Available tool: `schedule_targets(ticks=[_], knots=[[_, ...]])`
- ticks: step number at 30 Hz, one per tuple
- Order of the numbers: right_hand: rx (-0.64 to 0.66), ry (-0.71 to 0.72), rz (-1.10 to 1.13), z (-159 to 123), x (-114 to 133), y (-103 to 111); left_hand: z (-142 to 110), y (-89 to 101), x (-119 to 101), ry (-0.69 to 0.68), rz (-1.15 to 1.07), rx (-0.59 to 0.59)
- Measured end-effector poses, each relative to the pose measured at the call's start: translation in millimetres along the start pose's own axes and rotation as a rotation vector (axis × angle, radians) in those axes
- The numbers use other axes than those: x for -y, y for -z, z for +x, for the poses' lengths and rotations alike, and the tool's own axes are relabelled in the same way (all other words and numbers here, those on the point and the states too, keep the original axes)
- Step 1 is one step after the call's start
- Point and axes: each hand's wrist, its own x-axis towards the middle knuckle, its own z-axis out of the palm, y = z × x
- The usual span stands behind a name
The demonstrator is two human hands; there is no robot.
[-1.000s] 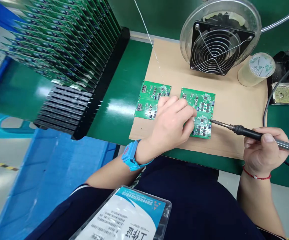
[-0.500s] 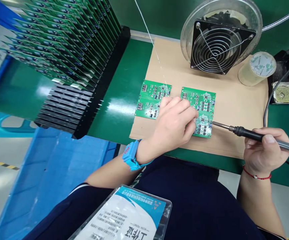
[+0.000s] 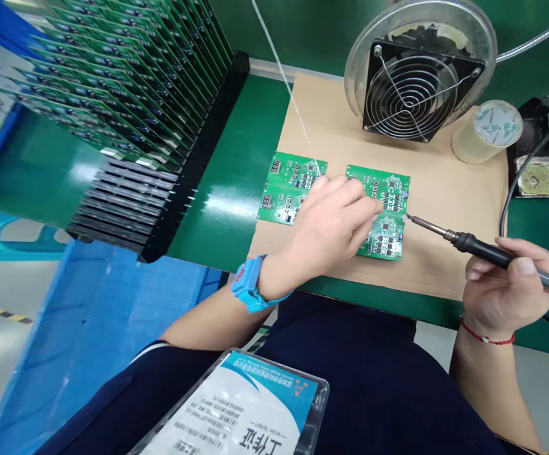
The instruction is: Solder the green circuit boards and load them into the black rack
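Two pairs of green circuit boards lie on a tan board (image 3: 445, 208): a left pair (image 3: 288, 188) and a right pair (image 3: 386, 208). My left hand (image 3: 334, 221), with a blue wrist strap, rests over the right pair, its fingers pinched around a thin solder wire (image 3: 284, 69) that runs up to the top edge. My right hand (image 3: 506, 284) grips a soldering iron (image 3: 483, 249). The iron's tip touches the right edge of the right pair, at the seam between its two boards.
A black rack (image 3: 160, 183) full of upright green boards stands at the left. Behind the tan board are a fume fan (image 3: 419, 82), a tape roll (image 3: 490, 129) and a sponge tray (image 3: 537, 177). A blue bin (image 3: 98, 328) sits below left.
The iron's tip has moved up from the lower right board's edge to the seam between the two right boards. My left hand shifted slightly up with it.
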Motion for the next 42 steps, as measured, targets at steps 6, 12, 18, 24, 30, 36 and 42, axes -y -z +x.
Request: schedule_targets(ticks=[6,12,18,24,30,36,42], knots=[[0.028,-0.080,-0.144,-11,14,-16,7,8.1,12,0.197,-0.264,0.045],[0.032,0.128,-0.380,-23,9,-27,12,7.7,19,0.233,-0.332,0.050],[0.089,0.288,-0.447,-25,1,-31,13,-0.7,30,0.156,-0.131,0.044],[0.097,0.241,-0.509,-28,0,-31,17,-5.0,31,0.175,-0.093,0.070],[0.093,0.218,-0.545,-29,-1,-29,21,-9.8,28,0.168,-0.099,0.116],[0.117,0.265,-0.524,-27,-1,-30,23,-13.4,22,0.136,-0.062,0.144],[0.117,0.263,-0.520,-27,-1,-29,24,-12.4,21,0.118,-0.023,0.143]])
